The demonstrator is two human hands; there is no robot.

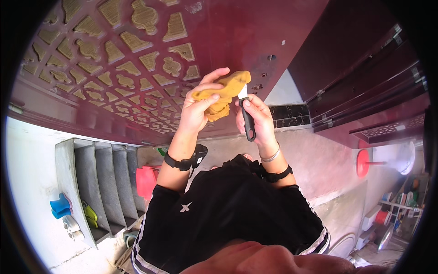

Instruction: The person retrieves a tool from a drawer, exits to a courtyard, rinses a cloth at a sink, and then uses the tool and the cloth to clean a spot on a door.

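My left hand (202, 99) grips a folded yellow cloth (222, 94), with the thumb across its near side and some fingers spread behind it. In my right hand (257, 114) is a scraper (248, 120) with a black handle that has a hanging hole at its end. Its pale blade points up, and the cloth covers the blade's far end. Beyond both hands stands a dark red door (232, 41) with gold-backed lattice panels. Several holes (263, 74) run near the door's edge, to the right of the cloth.
A grey shelf unit (85, 191) at the left holds yellow-green footwear (89, 214), with blue boots (61, 205) on top. Beside it is a red plastic stool (147, 181). At the right are dark red door panels (356, 68), a red round-based stand (362, 163) and a cluttered rack (400, 205).
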